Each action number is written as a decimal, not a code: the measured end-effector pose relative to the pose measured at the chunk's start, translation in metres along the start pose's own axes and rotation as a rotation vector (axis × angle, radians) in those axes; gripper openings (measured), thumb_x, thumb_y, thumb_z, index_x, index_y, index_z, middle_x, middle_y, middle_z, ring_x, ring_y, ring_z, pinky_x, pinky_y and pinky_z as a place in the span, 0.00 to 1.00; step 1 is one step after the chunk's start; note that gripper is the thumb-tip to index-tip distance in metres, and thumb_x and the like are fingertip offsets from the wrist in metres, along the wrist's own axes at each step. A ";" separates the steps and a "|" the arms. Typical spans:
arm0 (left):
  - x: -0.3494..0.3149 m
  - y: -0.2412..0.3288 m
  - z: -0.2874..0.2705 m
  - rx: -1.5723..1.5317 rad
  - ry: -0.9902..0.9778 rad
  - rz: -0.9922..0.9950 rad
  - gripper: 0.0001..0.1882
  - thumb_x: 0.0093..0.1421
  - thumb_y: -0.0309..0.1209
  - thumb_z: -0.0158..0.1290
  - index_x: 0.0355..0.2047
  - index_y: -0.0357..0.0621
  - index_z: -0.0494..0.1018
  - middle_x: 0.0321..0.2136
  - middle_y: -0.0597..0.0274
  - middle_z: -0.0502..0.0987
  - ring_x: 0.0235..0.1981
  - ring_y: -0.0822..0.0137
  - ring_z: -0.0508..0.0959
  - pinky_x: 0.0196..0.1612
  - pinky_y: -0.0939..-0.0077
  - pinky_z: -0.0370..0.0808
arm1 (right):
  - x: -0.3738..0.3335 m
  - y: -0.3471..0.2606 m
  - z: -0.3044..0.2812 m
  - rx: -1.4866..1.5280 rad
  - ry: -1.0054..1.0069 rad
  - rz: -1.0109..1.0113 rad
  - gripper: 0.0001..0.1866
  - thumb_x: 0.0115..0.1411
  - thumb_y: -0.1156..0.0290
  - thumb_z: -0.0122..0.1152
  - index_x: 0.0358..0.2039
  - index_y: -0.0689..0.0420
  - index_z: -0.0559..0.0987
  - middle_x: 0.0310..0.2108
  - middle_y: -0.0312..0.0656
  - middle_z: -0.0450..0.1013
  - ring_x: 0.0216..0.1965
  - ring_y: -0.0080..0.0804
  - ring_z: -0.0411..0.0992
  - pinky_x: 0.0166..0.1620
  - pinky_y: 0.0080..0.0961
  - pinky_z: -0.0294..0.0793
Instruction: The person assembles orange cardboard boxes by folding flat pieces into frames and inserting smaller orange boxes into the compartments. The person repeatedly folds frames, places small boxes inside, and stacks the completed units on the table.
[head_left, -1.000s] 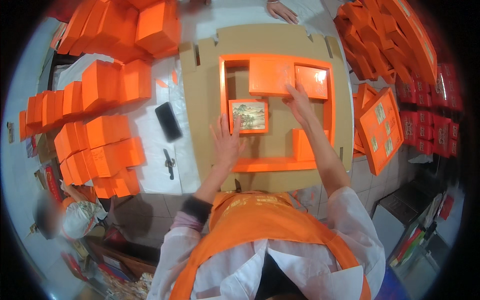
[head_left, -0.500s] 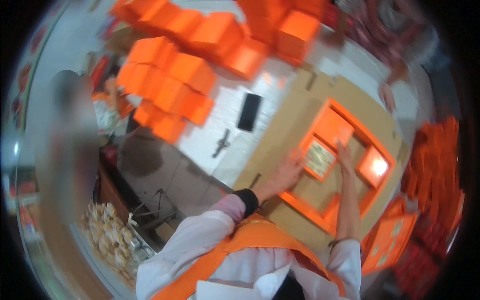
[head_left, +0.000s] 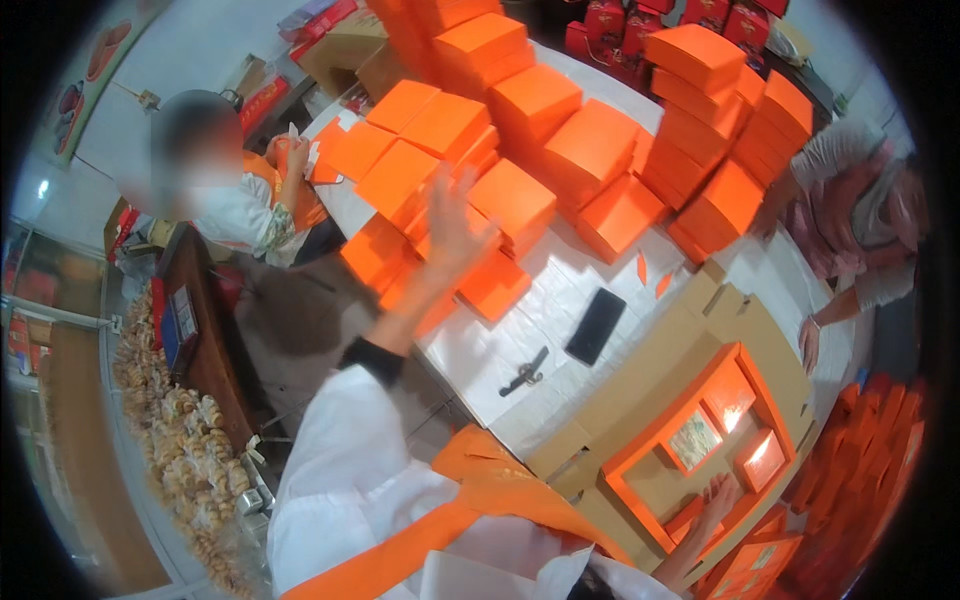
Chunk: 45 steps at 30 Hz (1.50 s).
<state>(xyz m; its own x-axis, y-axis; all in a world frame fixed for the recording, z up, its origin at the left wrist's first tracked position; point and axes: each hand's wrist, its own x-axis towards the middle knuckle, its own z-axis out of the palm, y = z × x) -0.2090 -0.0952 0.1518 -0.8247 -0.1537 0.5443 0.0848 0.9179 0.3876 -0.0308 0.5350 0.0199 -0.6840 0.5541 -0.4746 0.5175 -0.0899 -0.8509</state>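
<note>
White table [head_left: 560, 300] heaped with orange boxes [head_left: 590, 150], cardboard sheet [head_left: 670, 370] bearing an open orange tray [head_left: 640, 470], left hand [head_left: 452, 225] spread, blurred, raised over the boxes, right hand [head_left: 715, 500] flat on tray's near edge, black phone [head_left: 596, 326].

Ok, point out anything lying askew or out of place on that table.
Two small orange scraps lie loose on the white table near the phone, apart from the stacked orange boxes. The boxes nearest the left hand sit at uneven angles. The tray under the right hand looks orderly.
</note>
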 end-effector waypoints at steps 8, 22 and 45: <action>0.008 -0.125 -0.062 0.421 -0.435 -0.479 0.56 0.40 0.62 0.55 0.61 0.43 0.44 0.59 0.33 0.39 0.61 0.40 0.41 0.57 0.41 0.46 | -0.088 -0.072 0.273 0.028 -0.449 -0.048 0.16 0.61 0.62 0.49 0.44 0.58 0.70 0.35 0.36 0.70 0.36 0.21 0.69 0.39 0.18 0.68; -0.016 -0.083 -0.113 -1.543 -0.109 -1.010 0.37 0.50 0.51 0.50 0.56 0.45 0.57 0.53 0.54 0.61 0.52 0.57 0.63 0.53 0.60 0.61 | -0.198 -0.138 0.439 0.133 -0.990 -0.113 0.17 0.62 0.63 0.47 0.46 0.61 0.69 0.40 0.40 0.71 0.39 0.24 0.70 0.43 0.21 0.68; -0.228 0.260 0.050 -1.091 -1.461 -0.912 0.33 0.56 0.45 0.50 0.57 0.42 0.54 0.52 0.53 0.61 0.51 0.59 0.65 0.51 0.63 0.64 | -0.186 0.052 0.068 0.901 0.035 0.408 0.22 0.55 0.63 0.57 0.47 0.57 0.63 0.45 0.41 0.66 0.41 0.29 0.69 0.39 0.29 0.72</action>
<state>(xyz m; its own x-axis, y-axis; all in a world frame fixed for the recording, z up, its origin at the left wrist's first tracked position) -0.0268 0.1966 0.0914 -0.5094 0.5106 -0.6927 -0.7563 0.1183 0.6434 0.0879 0.3707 0.0488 -0.5171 0.3638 -0.7748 0.1150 -0.8674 -0.4841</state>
